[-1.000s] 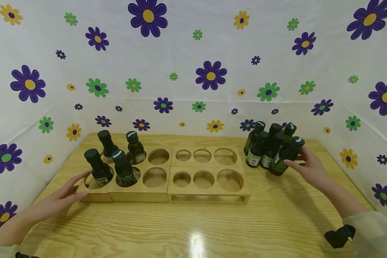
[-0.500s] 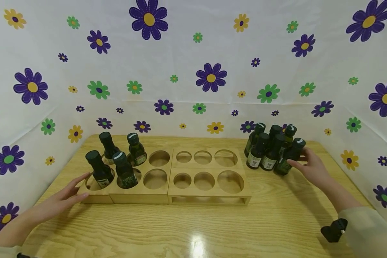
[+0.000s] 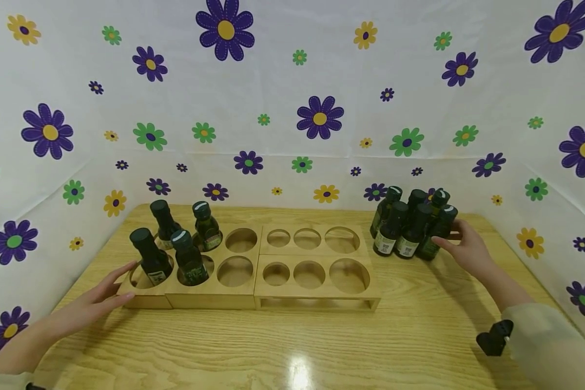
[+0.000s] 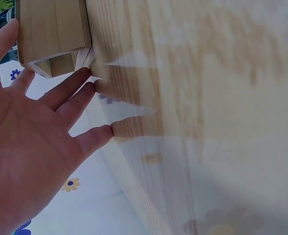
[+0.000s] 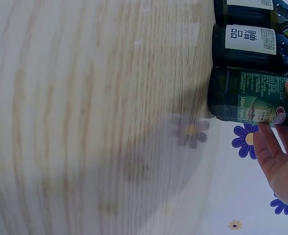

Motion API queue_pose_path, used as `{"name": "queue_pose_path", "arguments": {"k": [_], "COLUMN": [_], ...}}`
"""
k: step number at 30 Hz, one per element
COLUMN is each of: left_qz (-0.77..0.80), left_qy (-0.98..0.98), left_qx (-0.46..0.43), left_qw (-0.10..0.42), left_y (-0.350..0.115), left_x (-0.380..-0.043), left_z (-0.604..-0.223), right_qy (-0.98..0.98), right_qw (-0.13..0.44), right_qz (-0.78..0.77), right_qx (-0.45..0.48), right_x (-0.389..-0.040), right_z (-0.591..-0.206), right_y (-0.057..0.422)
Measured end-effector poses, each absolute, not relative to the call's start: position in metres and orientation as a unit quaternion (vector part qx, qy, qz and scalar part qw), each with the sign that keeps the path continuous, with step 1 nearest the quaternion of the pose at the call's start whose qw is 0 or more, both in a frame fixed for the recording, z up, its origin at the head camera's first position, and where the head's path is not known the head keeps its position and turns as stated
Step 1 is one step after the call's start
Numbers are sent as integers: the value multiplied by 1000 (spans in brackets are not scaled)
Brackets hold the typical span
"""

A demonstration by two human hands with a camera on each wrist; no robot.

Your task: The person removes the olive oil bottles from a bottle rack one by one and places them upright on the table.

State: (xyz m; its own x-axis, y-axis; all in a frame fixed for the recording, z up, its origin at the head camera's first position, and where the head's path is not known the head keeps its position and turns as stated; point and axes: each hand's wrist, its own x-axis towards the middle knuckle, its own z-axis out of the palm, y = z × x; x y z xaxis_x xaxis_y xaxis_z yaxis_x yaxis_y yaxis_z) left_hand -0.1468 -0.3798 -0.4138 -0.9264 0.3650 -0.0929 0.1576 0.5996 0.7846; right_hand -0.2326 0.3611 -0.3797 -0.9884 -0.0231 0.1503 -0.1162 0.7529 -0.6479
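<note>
My right hand (image 3: 470, 252) grips a dark green olive oil bottle (image 5: 266, 95) between thumb and fingers. It stands upright at the right front of a tight cluster of dark bottles (image 3: 386, 238). In the right wrist view, its green label faces the camera and a bottle with a white label (image 5: 251, 40) is right beside it. My left hand (image 3: 95, 300) lies with fingers spread at the left end of a wooden bottle rack (image 3: 209, 300). In the left wrist view, its fingertips (image 4: 87, 73) rest on the tabletop, with the thumb alongside the rack.
Several dark bottles (image 3: 190, 262) stand in round holes at the rack's left. On the right, an adjoining wooden section (image 3: 317, 290) has round holes of different sizes and an open front. A flower-printed cloth (image 3: 273, 81) encloses the table (image 3: 224, 346) at the back and sides.
My right hand has moved the bottle slightly right, then back against the cluster, and it now stands more upright. My left hand has stayed at the rack's end.
</note>
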Motion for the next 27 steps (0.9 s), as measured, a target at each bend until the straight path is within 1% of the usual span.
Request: {"name": "queue_pose_path", "arguments": {"k": [7, 12, 15, 21, 24, 27], "left_qz": [420, 418, 416, 416, 416, 417], "left_qy": [887, 888, 889, 890, 889, 889], "left_qx": [146, 148, 149, 148, 150, 150], "left_qw": [122, 120, 120, 120, 119, 119], "left_y": [-379, -379, -379, -378, -378, -378], "left_x": [-146, -146, -146, -146, -146, -145], "left_z": [-413, -413, -414, -411, -410, -411], "right_qy": [-931, -922, -912, -854, -835, -828], "right_qw": [46, 59, 98, 212, 239, 245], "right_qz": [362, 381, 398, 474, 496, 502], "right_qx": [23, 15, -2, -19, 7, 45], "right_x": [-237, -234, -228, -208, -199, -193], "right_z": [-378, -380, -379, -374, -372, -371], "right_y": [362, 360, 358, 343, 327, 305]}}
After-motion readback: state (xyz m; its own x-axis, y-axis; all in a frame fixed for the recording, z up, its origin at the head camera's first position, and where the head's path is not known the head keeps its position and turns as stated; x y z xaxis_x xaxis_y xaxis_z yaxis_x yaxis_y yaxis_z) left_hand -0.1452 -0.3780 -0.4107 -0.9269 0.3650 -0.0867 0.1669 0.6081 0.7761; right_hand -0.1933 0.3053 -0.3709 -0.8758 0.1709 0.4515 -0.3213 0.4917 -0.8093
